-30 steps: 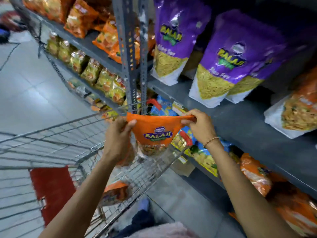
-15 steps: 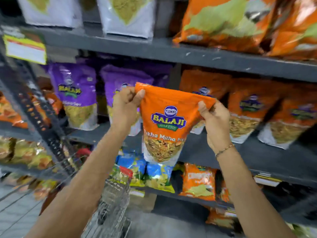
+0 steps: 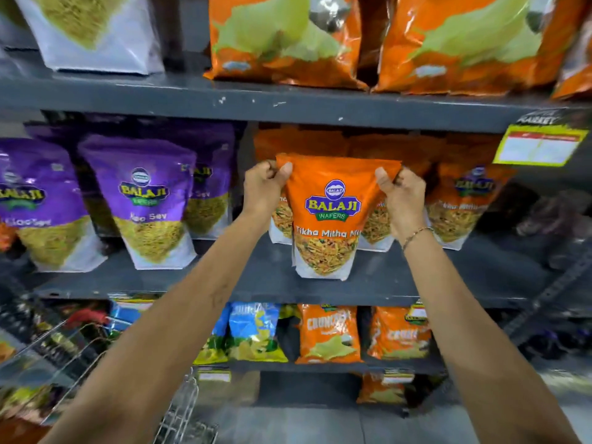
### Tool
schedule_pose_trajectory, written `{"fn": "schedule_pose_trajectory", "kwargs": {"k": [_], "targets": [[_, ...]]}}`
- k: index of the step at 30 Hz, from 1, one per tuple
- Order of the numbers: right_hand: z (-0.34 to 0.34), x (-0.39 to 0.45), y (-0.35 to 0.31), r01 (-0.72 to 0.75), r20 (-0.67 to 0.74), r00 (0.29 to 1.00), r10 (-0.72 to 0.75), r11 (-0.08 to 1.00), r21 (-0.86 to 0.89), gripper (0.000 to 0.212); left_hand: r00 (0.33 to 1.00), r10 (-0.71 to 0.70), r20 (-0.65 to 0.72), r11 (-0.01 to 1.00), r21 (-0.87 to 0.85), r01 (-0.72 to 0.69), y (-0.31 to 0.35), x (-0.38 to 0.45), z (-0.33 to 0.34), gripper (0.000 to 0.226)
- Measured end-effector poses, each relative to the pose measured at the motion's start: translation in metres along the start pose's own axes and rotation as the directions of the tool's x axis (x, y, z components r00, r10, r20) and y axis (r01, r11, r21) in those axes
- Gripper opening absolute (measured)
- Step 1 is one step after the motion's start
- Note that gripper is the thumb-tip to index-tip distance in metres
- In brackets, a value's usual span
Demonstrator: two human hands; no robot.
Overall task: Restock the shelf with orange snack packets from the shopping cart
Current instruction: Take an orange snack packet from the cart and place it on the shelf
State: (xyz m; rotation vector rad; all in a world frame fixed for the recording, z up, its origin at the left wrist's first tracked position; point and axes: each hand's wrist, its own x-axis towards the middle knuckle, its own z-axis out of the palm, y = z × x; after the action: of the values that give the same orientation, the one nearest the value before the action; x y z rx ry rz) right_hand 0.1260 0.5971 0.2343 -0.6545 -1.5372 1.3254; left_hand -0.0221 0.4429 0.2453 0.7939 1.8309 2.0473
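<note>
Holding one orange snack packet [image 3: 330, 216] upright by its two top corners, over the front of the middle shelf [image 3: 416, 277]. My left hand [image 3: 264, 187] pinches the left corner, thumb in front and fingers closed behind it; my right hand [image 3: 403, 197] clamps the right corner the same way. Packet bottom sits at or just above the shelf surface; cannot tell if it touches. Label faces me: Balaji Wafers, Tikha Mitha. Matching orange packets [image 3: 461, 206] stand just behind and to the right. Purple packets [image 3: 144, 200] fill the left part of the same shelf. Larger orange bags [image 3: 288, 40] on the shelf above. Shopping cart [image 3: 179, 415] wire shows at lower left, well below my arms.
</note>
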Motion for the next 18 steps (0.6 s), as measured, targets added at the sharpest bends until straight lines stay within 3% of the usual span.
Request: {"fn": "schedule_pose_trajectory", "kwargs": {"k": [3, 6, 11, 16, 18], "targets": [[0.0, 0.009, 0.007, -0.044, -0.017, 0.999, 0.043, 0.998, -0.049, 0.035, 1.0, 0.025, -0.007, 1.0, -0.012, -0.025, -0.006, 0.004, 0.005, 0.016], [0.001, 0.008, 0.013, -0.057, 0.006, 0.998, 0.057, 0.995, -0.084, 0.02, 0.998, 0.063, -0.027, 0.998, 0.019, -0.063, -0.014, 0.005, 0.008, 0.006], [0.004, 0.004, 0.015, 0.017, 0.006, 1.0, -0.016, 0.99, -0.141, 0.018, 0.997, 0.076, -0.03, 0.994, 0.083, -0.073, -0.024, 0.002, 0.004, 0.021], [0.017, -0.03, 0.028, 0.136, -0.274, 0.948, -0.161, 0.985, -0.107, 0.024, 0.997, 0.009, -0.072, 0.989, 0.15, 0.002, -0.04, -0.007, -0.013, 0.028], [0.033, -0.064, 0.041, 0.177, -0.196, 0.96, -0.202, 0.975, -0.135, 0.01, 0.994, -0.008, -0.108, 0.979, 0.202, 0.03, -0.053, -0.021, -0.032, 0.028]]}}
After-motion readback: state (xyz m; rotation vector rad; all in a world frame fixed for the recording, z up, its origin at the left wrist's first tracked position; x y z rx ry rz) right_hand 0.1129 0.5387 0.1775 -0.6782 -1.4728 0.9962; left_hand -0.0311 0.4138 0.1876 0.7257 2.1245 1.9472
